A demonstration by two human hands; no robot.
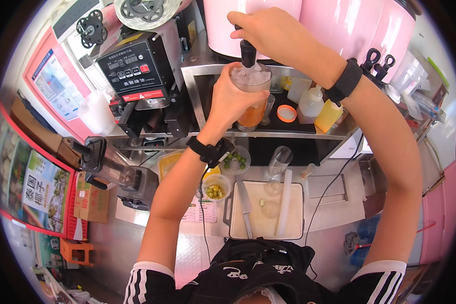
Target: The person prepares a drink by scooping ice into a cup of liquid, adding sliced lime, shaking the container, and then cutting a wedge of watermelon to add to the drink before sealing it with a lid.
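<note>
My left hand [229, 99] is wrapped around a clear cup [251, 112] with orange liquid in its lower part and ice [249, 76] heaped near the rim. The cup is held upright, right beneath the black spout of a tap [248, 52] on a large pink dispenser [223, 28]. Up at the top of that tap, my right hand [261, 31] grips its lever, which the fingers mostly hide. Whether liquid is flowing from the spout cannot be made out.
Below the cup, a cutting board [261, 230] carries a knife [247, 218], a white stick [285, 197] and a clear glass [278, 162]. Bowls of green fruit [235, 163] and cut fruit [215, 190] lie nearby. Bottles [310, 104] fill the shelf; a sealing machine [137, 71] and blender [119, 175] stand left.
</note>
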